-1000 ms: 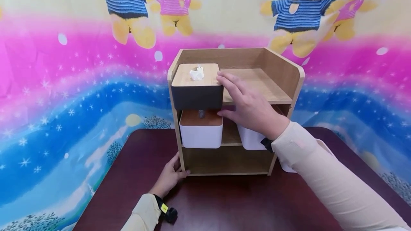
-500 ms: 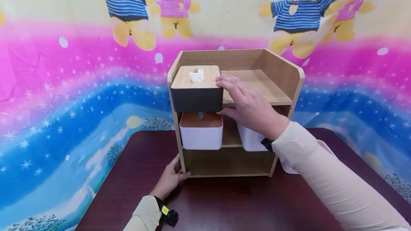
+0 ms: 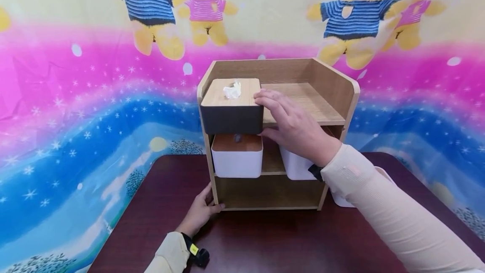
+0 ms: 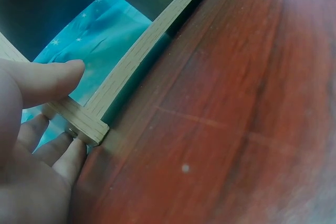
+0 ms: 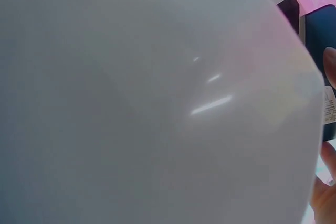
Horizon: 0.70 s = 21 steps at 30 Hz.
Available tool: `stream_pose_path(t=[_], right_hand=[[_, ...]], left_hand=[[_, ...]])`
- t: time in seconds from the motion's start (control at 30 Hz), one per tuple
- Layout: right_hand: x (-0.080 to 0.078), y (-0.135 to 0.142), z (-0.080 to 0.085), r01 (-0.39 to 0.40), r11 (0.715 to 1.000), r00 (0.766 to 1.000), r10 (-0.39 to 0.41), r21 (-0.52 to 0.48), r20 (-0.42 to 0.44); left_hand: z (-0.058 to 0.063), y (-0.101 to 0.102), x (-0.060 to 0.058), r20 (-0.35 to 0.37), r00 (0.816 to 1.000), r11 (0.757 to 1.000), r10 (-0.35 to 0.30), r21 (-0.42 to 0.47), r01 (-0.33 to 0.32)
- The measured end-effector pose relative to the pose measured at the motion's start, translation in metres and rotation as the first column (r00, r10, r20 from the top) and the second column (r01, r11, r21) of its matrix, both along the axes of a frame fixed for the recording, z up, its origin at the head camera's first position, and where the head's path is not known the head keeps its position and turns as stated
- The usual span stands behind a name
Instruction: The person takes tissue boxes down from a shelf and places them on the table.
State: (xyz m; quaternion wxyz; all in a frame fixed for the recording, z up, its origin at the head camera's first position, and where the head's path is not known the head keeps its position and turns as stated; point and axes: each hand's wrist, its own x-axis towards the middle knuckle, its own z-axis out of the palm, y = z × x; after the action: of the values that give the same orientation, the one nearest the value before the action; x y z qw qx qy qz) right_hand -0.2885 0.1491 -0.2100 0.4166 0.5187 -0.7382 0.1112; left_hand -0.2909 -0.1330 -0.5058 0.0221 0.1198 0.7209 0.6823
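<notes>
A tissue box (image 3: pixel 232 119) with a dark body, a pale wooden lid and a white tissue (image 3: pixel 232 91) poking out is at the left of the wooden shelf's top, its front jutting past the edge. My right hand (image 3: pixel 299 125) grips its right side, fingers on the lid's edge and thumb low near the underside. At the lower left corner of the shelf (image 3: pixel 269 209), my left hand (image 3: pixel 198 212) holds the side panel. In the left wrist view, the thumb is inside the panel (image 4: pixel 79 116) and the other fingers outside.
Below the tissue box, a white bin (image 3: pixel 238 163) with a brown lid sits on the middle shelf. Another white bin (image 3: pixel 297 165) is to its right, partly behind my right hand; its pale surface fills most of the right wrist view. A white container (image 3: pixel 341 200) stands right of the shelf.
The tissue box has come slightly forward and down over the top shelf's front edge, with my right hand still on it. My left hand stays on the side panel.
</notes>
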Motion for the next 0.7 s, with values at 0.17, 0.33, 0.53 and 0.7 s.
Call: stream_pose_path(t=[0.17,0.33,0.53,0.7], right_hand=[[0.0025,0.0025,0.0007,0.017,1.000,1.000,-0.017,0.015,-0.020],[0.0048,0.0056,0.0026,0.010,1.000,0.998,-0.009,0.025,-0.067],[0.0060,0.0074,0.0041,-0.005,0.999,0.992,0.009,0.033,-0.123],[0.0087,0.0072,0.0037,0.004,1.000,0.986,0.000,0.022,-0.169]], left_hand=[[-0.0002,0.0000,0.0007,0.007,1.000,1.000,-0.005,0.009,0.005],[0.0023,0.0005,0.0009,-0.002,1.000,1.000,-0.009,0.022,0.009],[0.0049,0.0011,0.0002,-0.004,1.000,1.000,-0.010,0.024,0.010],[0.0022,0.0016,-0.0008,-0.003,1.000,1.000,-0.009,0.016,0.010]])
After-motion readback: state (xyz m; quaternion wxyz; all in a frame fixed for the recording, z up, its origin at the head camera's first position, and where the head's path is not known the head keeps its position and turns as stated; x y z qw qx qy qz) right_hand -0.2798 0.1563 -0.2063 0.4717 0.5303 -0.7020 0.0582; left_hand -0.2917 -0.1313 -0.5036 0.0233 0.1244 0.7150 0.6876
